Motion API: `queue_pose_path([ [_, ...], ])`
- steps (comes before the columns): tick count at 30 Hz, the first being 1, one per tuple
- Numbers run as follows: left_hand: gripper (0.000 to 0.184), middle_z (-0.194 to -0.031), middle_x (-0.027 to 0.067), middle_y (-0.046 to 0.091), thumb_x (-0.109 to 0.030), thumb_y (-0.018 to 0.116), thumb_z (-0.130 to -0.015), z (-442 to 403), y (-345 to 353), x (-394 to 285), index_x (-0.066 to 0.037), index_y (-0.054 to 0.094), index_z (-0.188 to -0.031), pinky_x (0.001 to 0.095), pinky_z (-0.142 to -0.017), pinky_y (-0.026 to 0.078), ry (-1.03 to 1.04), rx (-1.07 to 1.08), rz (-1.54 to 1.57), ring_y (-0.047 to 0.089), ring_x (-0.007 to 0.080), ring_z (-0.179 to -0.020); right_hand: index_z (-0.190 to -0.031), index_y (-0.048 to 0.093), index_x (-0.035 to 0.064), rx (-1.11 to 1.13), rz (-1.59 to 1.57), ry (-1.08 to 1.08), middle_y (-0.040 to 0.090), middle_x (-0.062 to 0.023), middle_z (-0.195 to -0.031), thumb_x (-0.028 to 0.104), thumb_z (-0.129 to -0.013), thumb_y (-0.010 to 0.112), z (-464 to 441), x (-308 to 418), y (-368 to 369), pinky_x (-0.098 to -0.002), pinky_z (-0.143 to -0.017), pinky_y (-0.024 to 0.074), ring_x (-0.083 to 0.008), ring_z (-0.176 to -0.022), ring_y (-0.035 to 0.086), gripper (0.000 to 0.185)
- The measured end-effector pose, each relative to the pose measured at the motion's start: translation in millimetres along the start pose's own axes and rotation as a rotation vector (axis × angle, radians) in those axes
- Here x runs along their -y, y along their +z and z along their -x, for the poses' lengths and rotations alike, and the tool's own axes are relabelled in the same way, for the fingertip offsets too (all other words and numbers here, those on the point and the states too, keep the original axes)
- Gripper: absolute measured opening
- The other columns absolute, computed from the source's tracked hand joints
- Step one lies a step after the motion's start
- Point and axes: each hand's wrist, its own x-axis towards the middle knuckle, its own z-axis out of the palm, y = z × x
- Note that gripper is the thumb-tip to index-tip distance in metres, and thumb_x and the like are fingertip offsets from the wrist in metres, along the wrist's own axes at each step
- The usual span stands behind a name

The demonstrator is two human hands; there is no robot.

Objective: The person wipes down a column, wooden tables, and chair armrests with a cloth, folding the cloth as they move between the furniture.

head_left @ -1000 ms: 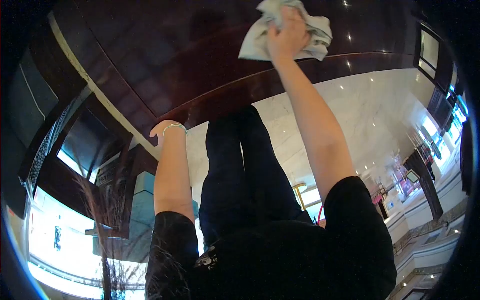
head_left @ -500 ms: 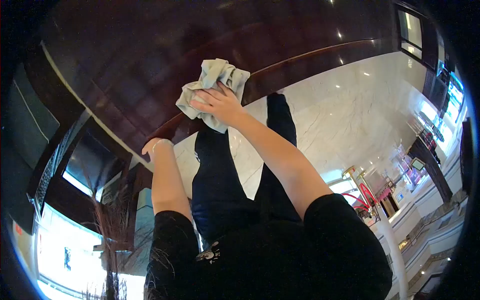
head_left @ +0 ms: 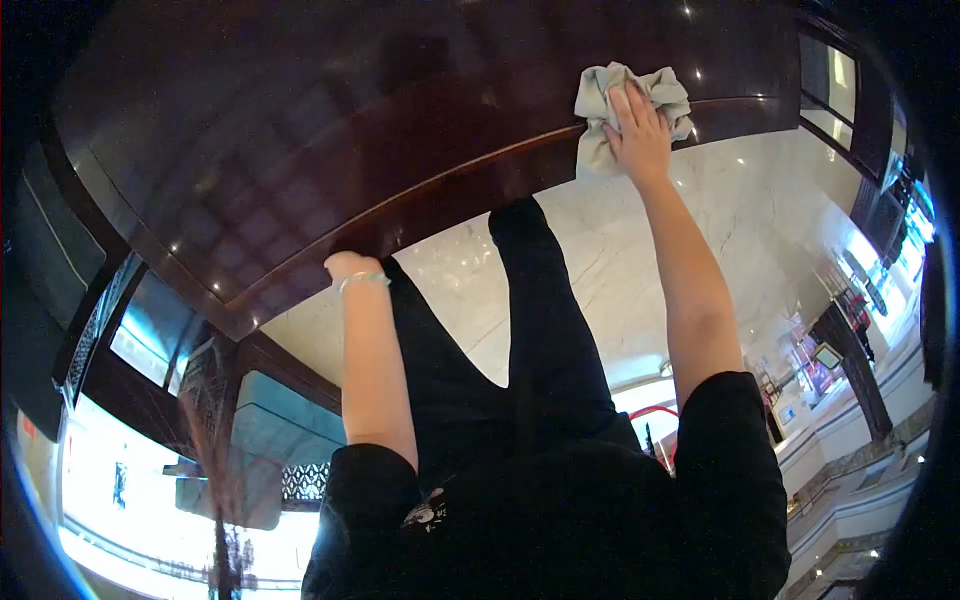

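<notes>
A pale grey-green cloth (head_left: pixel 597 105) lies bunched over the front edge of a dark, glossy wooden table (head_left: pixel 400 120). My right hand (head_left: pixel 642 130) presses down on it with the arm stretched far to the right, fingers laid over the folds. One corner of the cloth hangs below the table's edge. Over on the left, my left hand (head_left: pixel 350 266) rests against the same edge, a pale beaded bracelet (head_left: pixel 365 279) round the wrist. Its fingers are mostly hidden, and no object shows in it.
Below the table is a light marble floor (head_left: pixel 450 290), with my legs close to the table edge. A dark-framed chair with a grey-blue seat (head_left: pixel 285 420) stands at the left. Farther right are a red rope (head_left: pixel 652 411) and a dark post (head_left: pixel 850 360).
My right hand has carried the cloth a long way right along the table edge. The left hand has shifted slightly right and up, staying at the edge, as the view has moved.
</notes>
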Motion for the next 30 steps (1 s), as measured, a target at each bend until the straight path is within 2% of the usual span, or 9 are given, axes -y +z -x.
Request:
queue_pose_path([
  [4, 0.056, -0.117, 0.0203, 0.048, -0.042, 0.034, -0.084, 25.9, 54.0, 23.9, -0.002, 0.039, -0.122, 0.0463, -0.087, 0.039, -0.041, -0.817, -0.347, 0.05, 0.0353, -0.104, -0.124, 0.038, 0.0227, -0.049, 0.031, 0.039, 0.038, -0.0041, -0.129, 0.028, -0.069, 0.064, -15.0, -19.9, 3.5, -0.0453, -0.089, 0.0321, -0.0252, -0.115, 0.041, 0.061],
  [10, 0.055, -0.117, 0.0203, 0.048, -0.042, 0.034, -0.083, 50.7, 73.6, 19.6, -0.002, 0.04, -0.121, 0.0461, -0.087, 0.039, -0.008, -0.887, -0.327, 0.05, 0.0353, -0.103, -0.119, 0.045, 0.024, -0.196, -0.051, 0.209, 0.045, -0.0066, -0.118, 0.029, -0.066, 0.06, -28.8, 3.6, 17.4, -0.051, -0.082, 0.0307, -0.0274, -0.105, 0.043, 0.055],
  [14, 0.055, -0.117, 0.0202, 0.048, -0.042, 0.034, -0.083, 65.9, 79.3, 40.9, -0.002, 0.04, -0.121, 0.046, -0.087, 0.04, -0.011, -0.923, -0.323, 0.05, 0.0353, -0.103, -0.125, 0.04, 0.0277, -0.031, -0.091, 0.259, 0.039, -0.0064, -0.126, 0.03, -0.066, 0.059, -28.3, 24.3, 20.0, -0.052, -0.086, 0.0255, -0.0276, -0.113, 0.035, 0.062],
  [16, 0.055, -0.117, 0.0202, 0.048, -0.042, 0.034, -0.083, 66.4, 82.6, 38.8, -0.002, 0.04, -0.121, 0.0459, -0.087, 0.04, -0.015, -0.931, -0.315, 0.05, 0.0353, -0.103, -0.125, 0.04, 0.0316, 0.09, -0.16, 0.11, 0.038, -0.006, -0.128, 0.029, -0.064, 0.061, -38.4, 65.3, 6.8, -0.0524, -0.086, 0.0254, -0.0243, -0.114, 0.035, 0.064],
  [19, 0.055, -0.117, 0.0202, 0.048, -0.042, 0.034, -0.083, 71.4, 77.4, 29.5, -0.001, 0.041, -0.12, 0.0458, -0.087, 0.04, -0.008, -0.952, -0.331, 0.05, 0.0353, -0.103, -0.116, 0.048, 0.0302, -0.029, -0.287, -0.199, 0.045, -0.0006, -0.12, 0.023, -0.059, 0.064, -47.1, 135.1, 8.4, -0.0449, -0.082, 0.0303, -0.0178, -0.108, 0.043, 0.06],
  [20, 0.055, -0.117, 0.0202, 0.048, -0.042, 0.034, -0.083, 72.5, 80.4, 26.3, -0.001, 0.041, -0.12, 0.0457, -0.087, 0.04, -0.002, -0.955, -0.329, 0.05, 0.0353, -0.103, -0.116, 0.048, 0.0302, -0.03, -0.29, -0.201, 0.045, -0.0006, -0.12, 0.023, -0.059, 0.064, -54.0, 140.5, 6.8, -0.0449, -0.082, 0.0303, -0.0178, -0.108, 0.043, 0.06],
  [22, 0.055, -0.117, 0.0201, 0.048, -0.042, 0.035, -0.083, 71.6, 85.4, 25.1, -0.001, 0.041, -0.12, 0.0456, -0.087, 0.04, 0.016, -0.946, -0.327, 0.05, 0.0353, -0.103, -0.114, 0.049, 0.0305, -0.037, -0.404, -0.55, 0.046, 0.0006, -0.117, 0.024, -0.06, 0.064, -69.0, 141.6, 7.0, -0.0417, -0.08, 0.0325, -0.017, -0.105, 0.045, 0.056],
  [26, 0.055, -0.116, 0.0201, 0.048, -0.042, 0.035, -0.083, 27.9, 69.6, 45.0, -0.001, 0.041, -0.119, 0.0455, -0.087, 0.04, 0.016, -0.896, -0.326, 0.05, 0.0353, -0.103, -0.108, 0.05, 0.0312, -0.121, -0.255, -0.919, 0.049, 0.0042, -0.112, 0.026, -0.066, 0.058, -99.5, 112.7, 19.2, -0.0445, -0.087, 0.0341, -0.0143, -0.103, 0.046, 0.044],
  [30, 0.055, -0.116, 0.02, 0.048, -0.042, 0.035, -0.083, 38.6, 68.6, 47.9, 0.0, 0.042, -0.119, 0.0453, -0.087, 0.04, 0.018, -0.859, -0.352, 0.05, 0.0353, -0.103, -0.112, 0.047, 0.0337, -0.157, -0.135, -0.849, 0.048, 0.004, -0.115, 0.025, -0.065, 0.057, -132.3, 38.8, 28.5, -0.0504, -0.092, 0.031, -0.0161, -0.105, 0.046, 0.049],
])
